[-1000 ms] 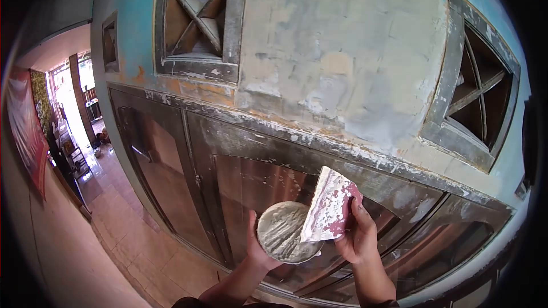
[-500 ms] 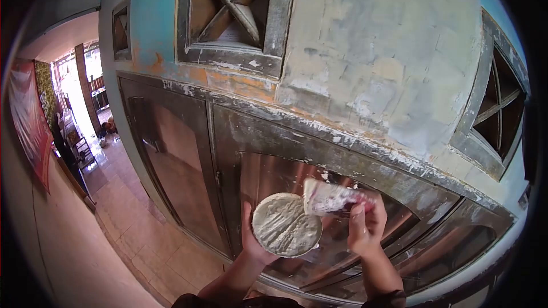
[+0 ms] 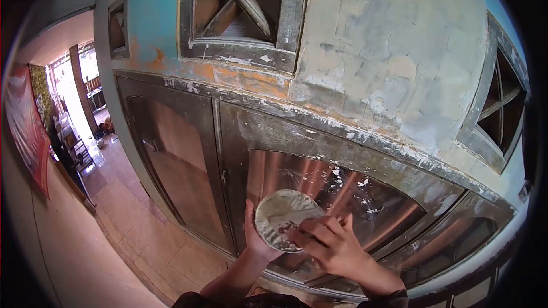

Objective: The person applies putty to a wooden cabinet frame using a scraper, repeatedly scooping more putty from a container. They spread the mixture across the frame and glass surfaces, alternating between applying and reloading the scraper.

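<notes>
My left hand (image 3: 260, 244) is closed around the side of a round tub (image 3: 274, 245), which is tilted so its top faces me. Pale grey-white putty (image 3: 277, 201) fills it nearly to the rim, smooth in one band and rough near the edge. Over the tub's right side is my right hand (image 3: 334, 246), its fingers bent around a putty scraper (image 3: 298, 217). The scraper's flat, putty-coated blade lies against the putty; its handle is mostly hidden by my fingers.
Ahead is a patched wall (image 3: 394, 63) with bare filler and flaking paint. Below it stand dark wooden doors (image 3: 177, 159) with glass panes, splashed with white. Crossed wooden vents (image 3: 242, 3) sit above. At left, a tiled floor (image 3: 154, 239) runs toward a bright doorway (image 3: 71, 100).
My right hand has moved left and down, bringing the scraper from beside the tub onto the putty. The ridged putty surface now shows a smoother band. The view has shifted slightly.
</notes>
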The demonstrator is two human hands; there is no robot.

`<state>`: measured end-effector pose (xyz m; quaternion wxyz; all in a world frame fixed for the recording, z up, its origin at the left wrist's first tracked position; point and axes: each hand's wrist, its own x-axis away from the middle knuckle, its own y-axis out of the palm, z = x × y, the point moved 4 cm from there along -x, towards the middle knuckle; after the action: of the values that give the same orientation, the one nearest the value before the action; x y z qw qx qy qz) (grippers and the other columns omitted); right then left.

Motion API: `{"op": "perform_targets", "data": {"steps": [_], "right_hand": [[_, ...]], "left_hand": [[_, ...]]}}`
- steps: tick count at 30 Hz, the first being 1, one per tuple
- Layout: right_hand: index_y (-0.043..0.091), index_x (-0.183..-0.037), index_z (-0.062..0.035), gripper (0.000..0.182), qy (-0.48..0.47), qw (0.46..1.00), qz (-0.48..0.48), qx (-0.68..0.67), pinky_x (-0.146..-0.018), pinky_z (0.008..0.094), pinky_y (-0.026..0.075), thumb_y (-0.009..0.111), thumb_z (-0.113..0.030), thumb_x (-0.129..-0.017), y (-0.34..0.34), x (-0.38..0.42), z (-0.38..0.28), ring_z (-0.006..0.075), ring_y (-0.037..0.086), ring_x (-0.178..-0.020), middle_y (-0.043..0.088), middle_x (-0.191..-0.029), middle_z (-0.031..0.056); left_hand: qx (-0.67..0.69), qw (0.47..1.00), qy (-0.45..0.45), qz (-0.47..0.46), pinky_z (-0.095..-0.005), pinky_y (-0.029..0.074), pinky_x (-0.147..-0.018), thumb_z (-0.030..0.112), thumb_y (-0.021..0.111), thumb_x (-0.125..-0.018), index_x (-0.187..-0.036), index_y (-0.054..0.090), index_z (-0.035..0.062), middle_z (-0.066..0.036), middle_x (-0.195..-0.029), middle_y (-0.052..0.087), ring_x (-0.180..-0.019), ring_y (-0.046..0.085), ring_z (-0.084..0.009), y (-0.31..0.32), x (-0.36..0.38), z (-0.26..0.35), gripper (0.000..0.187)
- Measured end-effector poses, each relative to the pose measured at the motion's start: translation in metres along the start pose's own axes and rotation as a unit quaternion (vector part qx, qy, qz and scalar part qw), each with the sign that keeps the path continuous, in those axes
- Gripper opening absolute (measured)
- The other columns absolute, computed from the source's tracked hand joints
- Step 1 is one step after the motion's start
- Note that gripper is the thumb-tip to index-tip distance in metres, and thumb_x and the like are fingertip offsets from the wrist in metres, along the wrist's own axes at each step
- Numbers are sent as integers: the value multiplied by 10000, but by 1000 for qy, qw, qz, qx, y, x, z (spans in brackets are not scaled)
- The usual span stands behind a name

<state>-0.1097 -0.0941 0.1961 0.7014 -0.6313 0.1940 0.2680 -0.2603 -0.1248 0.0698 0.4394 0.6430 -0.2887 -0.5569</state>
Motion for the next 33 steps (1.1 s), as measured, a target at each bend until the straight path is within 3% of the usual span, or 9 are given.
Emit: {"op": "perform_targets", "data": {"steps": [3, 19, 22, 25, 28, 29, 30, 31, 33], "right_hand": [[712, -1191, -177, 397, -11, 998, -59, 31, -834, 476, 368, 650, -221, -801, 7, 5, -11, 159, 548, -1034, 616, -1186, -17], [733, -1172, -201, 467, 93, 993, -60, -31, -920, 550, 331, 815, -360, -741, 1, 37, 1, 197, 561, -1120, 684, -1151, -52], [722, -1201, -211, 507, 96, 993, -55, -44, -942, 572, 323, 820, -367, -728, 1, 40, 1, 230, 541, -1165, 671, -1193, -30], [700, -1242, -239, 537, 108, 992, -52, -36, -952, 586, 321, 823, -382, -740, -7, 42, 0, 268, 518, -1208, 653, -1242, -8], [670, -1278, -186, 584, 113, 991, -49, -56, -960, 556, 332, 817, -418, -763, -19, 50, 10, 291, 534, -1190, 644, -1240, 38], [670, -1254, -133, 555, 138, 981, 22, -134, -970, 509, 356, 788, -439, -807, -31, 58, 25, 285, 543, -1171, 636, -1238, 71], [669, -1231, -80, 544, 162, 960, 92, -210, -979, 463, 379, 758, -460, -852, -38, 65, 37, 280, 553, -1151, 629, -1236, 104], [661, -1192, -55, 505, 255, 886, 219, -318, -970, 439, 400, 703, -466, -903, -27, 84, 51, 271, 567, -1119, 637, -1180, 116], [638, -1137, -54, 487, 394, 659, 416, -488, -941, 409, 454, 575, -514, -991, 28, 131, 82, 261, 613, -1032, 651, -1045, 113]], "left_hand": [[29, 999, -29, 30, -543, 480, -1046, 787, 272, -948, -1478, 437, 1, -247, -1450, 512, -1273, 556, -416, -2, -2, -4, 962], [-8, 993, -113, 45, -522, 515, -1012, 708, 233, -981, -1452, 474, 19, -226, -1387, 567, -1204, 607, -399, -16, -14, -35, 869], [-53, 990, -75, 107, -510, 529, -982, 671, 258, -1001, -1421, 508, 20, -217, -1377, 581, -1171, 627, -382, -38, -12, -30, 814], [23, 995, -88, 30, -495, 537, -958, 643, 287, -1016, -1390, 542, 22, -212, -1349, 608, -1150, 638, -367, -29, -13, -34, 769], [40, 993, -45, 99, -505, 523, -979, 636, 296, -1022, -1379, 559, 22, -215, -1329, 623, -1160, 633, -379, -25, -13, -34, 757], [23, 994, -51, 97, -512, 512, -992, 648, 289, -1020, -1376, 562, 21, -215, -1320, 629, -1165, 631, -383, -26, -14, -33, 771], [8, 994, -57, 95, -520, 501, -1005, 660, 281, -1018, -1373, 566, 21, -214, -1311, 636, -1171, 628, -387, -28, -15, -32, 785], [9, 994, -58, 96, -520, 501, -1005, 660, 281, -1018, -1373, 566, 21, -214, -1311, 636, -1171, 628, -387, -29, -16, -33, 785], [6, 994, -71, 88, -534, 487, -1017, 686, 278, -1010, -1377, 562, 17, -211, -1332, 625, -1194, 615, -392, -30, -16, -36, 814]]}}
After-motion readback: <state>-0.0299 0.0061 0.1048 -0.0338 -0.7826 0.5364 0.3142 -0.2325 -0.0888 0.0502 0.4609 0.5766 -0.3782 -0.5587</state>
